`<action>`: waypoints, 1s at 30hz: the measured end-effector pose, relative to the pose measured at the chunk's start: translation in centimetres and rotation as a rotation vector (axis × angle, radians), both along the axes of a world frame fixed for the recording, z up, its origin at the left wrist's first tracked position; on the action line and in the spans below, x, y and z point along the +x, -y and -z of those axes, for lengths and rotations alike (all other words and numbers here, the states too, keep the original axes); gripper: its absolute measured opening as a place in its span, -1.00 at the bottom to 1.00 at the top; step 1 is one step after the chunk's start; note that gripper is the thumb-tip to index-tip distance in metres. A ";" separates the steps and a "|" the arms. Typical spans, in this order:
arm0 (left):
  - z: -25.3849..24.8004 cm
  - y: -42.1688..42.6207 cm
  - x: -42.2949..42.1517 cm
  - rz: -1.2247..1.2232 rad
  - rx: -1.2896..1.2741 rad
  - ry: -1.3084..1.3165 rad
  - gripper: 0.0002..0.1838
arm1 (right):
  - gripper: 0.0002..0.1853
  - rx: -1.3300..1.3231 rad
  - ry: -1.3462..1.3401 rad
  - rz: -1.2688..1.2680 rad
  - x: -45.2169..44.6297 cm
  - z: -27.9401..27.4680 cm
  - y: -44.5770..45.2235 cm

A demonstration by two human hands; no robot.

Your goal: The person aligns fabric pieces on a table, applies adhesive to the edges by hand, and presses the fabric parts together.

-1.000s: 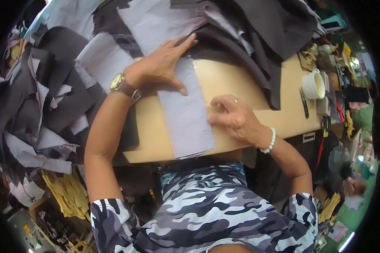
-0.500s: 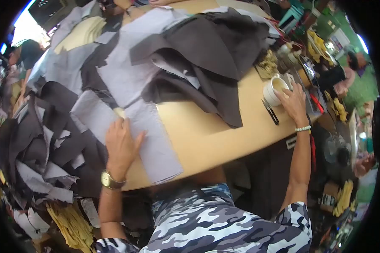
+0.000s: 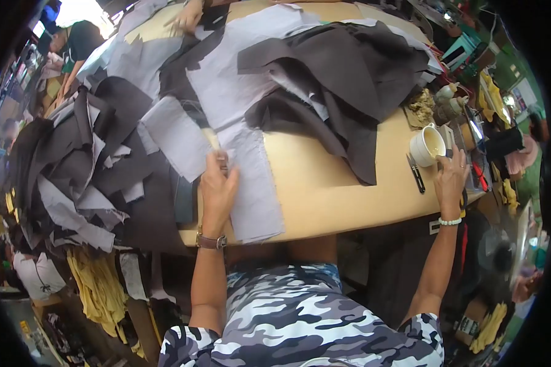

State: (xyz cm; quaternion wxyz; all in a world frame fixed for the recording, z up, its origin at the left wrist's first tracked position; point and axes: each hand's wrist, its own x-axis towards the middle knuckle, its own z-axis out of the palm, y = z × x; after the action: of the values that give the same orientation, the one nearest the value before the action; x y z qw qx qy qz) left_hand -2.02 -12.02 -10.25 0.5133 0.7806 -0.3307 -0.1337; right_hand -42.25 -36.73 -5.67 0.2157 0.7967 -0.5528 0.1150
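My left hand (image 3: pixel 219 186) is over the left edge of a long light-grey cloth strip (image 3: pixel 255 196). Its fingers are curled around something small and blurred that I cannot make out. A folded light-grey piece (image 3: pixel 176 137) lies just beyond it, and a dark flat block (image 3: pixel 185 199) sits to its left. My right hand (image 3: pixel 452 180) is at the table's right side, its fingers somewhat apart and nothing visible in them. Close to its fingertips are a white cup (image 3: pixel 427 147) with pale contents and a pale block (image 3: pixel 447 137). A black-handled cutter (image 3: pixel 417 176) lies left of this hand.
A heap of dark and grey cloth scraps (image 3: pixel 98 165) covers the table's left side. Large dark cloth pieces (image 3: pixel 343 67) are spread over the middle of the table (image 3: pixel 324 205). Bottles (image 3: pixel 452 104) stand at the right. Another person's hand (image 3: pixel 187 17) is at the far edge.
My left hand has gone from lying on the grey cloth to curled fingers. My right hand has drawn back from the cup's rim towards me. The whole view has shifted.
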 end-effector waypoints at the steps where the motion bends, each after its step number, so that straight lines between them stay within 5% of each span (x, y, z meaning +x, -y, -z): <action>1: 0.0 -0.2 -0.5 0.020 -0.067 -0.017 -0.73 | -0.69 -0.019 -0.023 -0.018 0.4 -0.2 -0.3; 3: -0.3 -0.5 -1.2 0.079 -0.125 -0.008 -0.62 | -0.67 -0.018 -0.025 -0.102 2.8 -2.3 -2.2; 6: -0.7 -1.4 -0.5 0.248 0.057 0.133 -0.48 | -0.65 0.218 0.406 -0.429 7.8 -2.6 -4.9; 10: 0.2 -1.1 0.9 0.242 -0.071 0.234 -0.47 | -0.53 0.777 0.687 -0.942 16.3 -1.3 -10.2; 14: -0.7 -0.8 1.5 0.201 0.003 0.269 -0.44 | -0.57 1.035 0.858 -1.027 22.5 2.1 -12.2; 30: -0.1 -0.8 2.6 0.197 0.006 0.138 -0.39 | -0.59 0.655 0.636 -1.060 29.4 6.9 -11.6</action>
State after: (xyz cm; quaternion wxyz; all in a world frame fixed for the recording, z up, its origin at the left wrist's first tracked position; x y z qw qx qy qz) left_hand 0.54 -11.22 -10.18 0.4713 0.7532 -0.4399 -0.1303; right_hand -12.85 -25.08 -12.62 -0.2932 0.9105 -0.1320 0.2599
